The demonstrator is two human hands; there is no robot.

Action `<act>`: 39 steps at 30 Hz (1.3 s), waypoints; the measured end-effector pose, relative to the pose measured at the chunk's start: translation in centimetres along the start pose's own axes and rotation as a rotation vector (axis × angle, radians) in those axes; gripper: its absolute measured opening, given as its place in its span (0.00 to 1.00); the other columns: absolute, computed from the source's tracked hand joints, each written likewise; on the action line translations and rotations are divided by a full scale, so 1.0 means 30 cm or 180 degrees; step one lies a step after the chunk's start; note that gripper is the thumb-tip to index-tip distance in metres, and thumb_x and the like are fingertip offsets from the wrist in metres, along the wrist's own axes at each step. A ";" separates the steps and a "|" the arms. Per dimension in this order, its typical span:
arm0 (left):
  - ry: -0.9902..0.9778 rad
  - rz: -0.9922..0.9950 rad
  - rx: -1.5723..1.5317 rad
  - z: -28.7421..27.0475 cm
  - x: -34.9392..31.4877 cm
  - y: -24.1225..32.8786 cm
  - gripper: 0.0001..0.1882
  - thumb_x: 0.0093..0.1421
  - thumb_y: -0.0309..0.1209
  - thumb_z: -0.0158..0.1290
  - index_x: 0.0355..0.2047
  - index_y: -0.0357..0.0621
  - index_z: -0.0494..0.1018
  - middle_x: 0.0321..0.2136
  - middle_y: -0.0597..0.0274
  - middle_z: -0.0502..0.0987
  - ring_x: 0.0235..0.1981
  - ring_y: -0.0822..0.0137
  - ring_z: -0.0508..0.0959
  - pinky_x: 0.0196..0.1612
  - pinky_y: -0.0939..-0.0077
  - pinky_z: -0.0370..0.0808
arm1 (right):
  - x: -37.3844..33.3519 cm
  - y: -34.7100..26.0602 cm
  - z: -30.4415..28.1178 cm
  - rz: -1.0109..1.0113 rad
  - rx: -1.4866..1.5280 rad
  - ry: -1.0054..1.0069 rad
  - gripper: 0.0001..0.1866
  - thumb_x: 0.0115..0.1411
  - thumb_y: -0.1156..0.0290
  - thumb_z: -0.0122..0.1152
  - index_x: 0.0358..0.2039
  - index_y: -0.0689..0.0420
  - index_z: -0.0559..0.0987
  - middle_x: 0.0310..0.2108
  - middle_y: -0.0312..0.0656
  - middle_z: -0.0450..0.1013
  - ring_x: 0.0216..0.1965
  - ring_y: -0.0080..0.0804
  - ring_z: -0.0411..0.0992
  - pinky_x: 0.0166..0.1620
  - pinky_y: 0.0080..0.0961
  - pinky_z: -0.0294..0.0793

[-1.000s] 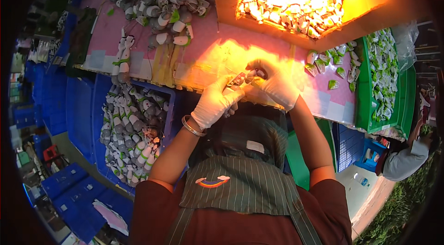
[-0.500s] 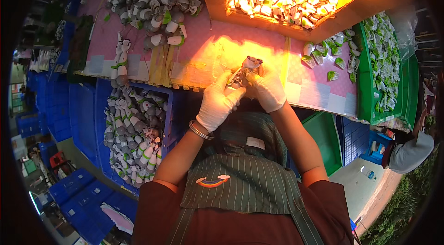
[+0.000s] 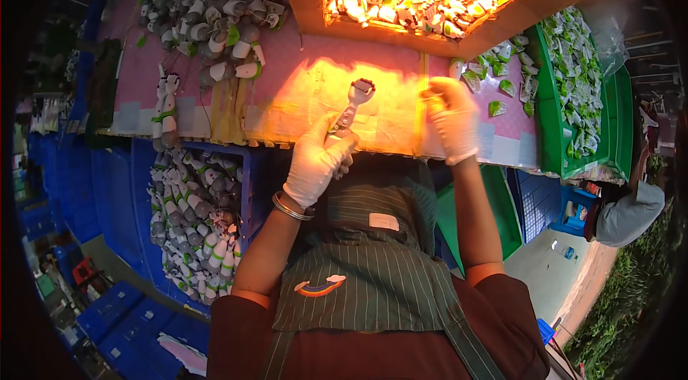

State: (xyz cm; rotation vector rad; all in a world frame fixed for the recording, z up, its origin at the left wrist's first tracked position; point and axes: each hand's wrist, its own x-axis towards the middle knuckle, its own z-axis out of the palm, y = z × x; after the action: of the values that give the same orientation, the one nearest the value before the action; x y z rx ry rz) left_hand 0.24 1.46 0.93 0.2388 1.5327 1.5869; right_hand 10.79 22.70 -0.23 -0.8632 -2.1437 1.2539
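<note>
My left grip (image 3: pixel 315 165) is clamped on the lower end of a slim white piece (image 3: pixel 358 97), which stands tilted up and away from me above the near part of the pink surface (image 3: pixel 279 72), its wider head at the top. I judge it light and stiff, probably moulded plastic, and smooth enough to turn inside a glove if I pinch too loosely. Small darker details show along its shaft, perhaps exposed inner parts, so I would treat that stretch as the delicate 1 and press on the sides. The narrow shaft seems the best hold, with the rim of the head as a second place to steady it. My left forearm (image 3: pixel 261 251) slants inward from below, metal bangles (image 3: pixel 290 209) at the wrist. My right grip (image 3: pixel 455 125) hangs well apart to the right, fingers curled and blurred; I cannot tell whether they pinch anything.
</note>
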 end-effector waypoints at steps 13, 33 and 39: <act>-0.0196 -0.0330 -0.0444 -0.027 0.000 0.010 0.21 0.59 0.33 0.58 0.50 0.40 0.65 0.20 0.65 0.73 0.17 0.75 0.73 0.20 0.84 0.69 | -0.016 0.082 -0.027 0.0201 0.1494 -0.0570 0.12 0.60 0.84 0.54 0.45 0.60 0.74 0.40 0.37 0.73 0.41 0.22 0.71 0.47 0.19 0.71; 0.0160 0.1879 0.2025 -0.014 -0.003 0.018 0.23 0.49 0.20 0.60 0.48 0.42 0.73 0.37 0.53 0.78 0.38 0.55 0.78 0.43 0.70 0.74 | -0.088 -0.130 0.165 0.1297 0.1871 -0.2005 0.33 0.50 0.79 0.68 0.56 0.64 0.65 0.43 0.40 0.71 0.44 0.25 0.72 0.47 0.24 0.72; -0.0130 0.1676 0.1614 -0.013 -0.011 0.023 0.22 0.51 0.22 0.61 0.47 0.41 0.74 0.38 0.55 0.77 0.39 0.61 0.78 0.44 0.74 0.73 | -0.100 -0.083 0.188 0.1159 0.2415 -0.1887 0.28 0.48 0.75 0.71 0.48 0.63 0.70 0.44 0.39 0.71 0.43 0.25 0.71 0.47 0.24 0.72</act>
State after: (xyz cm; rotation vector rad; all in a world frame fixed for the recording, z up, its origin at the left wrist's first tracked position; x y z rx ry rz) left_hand -0.16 1.07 1.60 1.0193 1.9237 1.5257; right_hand 8.23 16.37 -0.84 -0.5884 -1.6496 2.5310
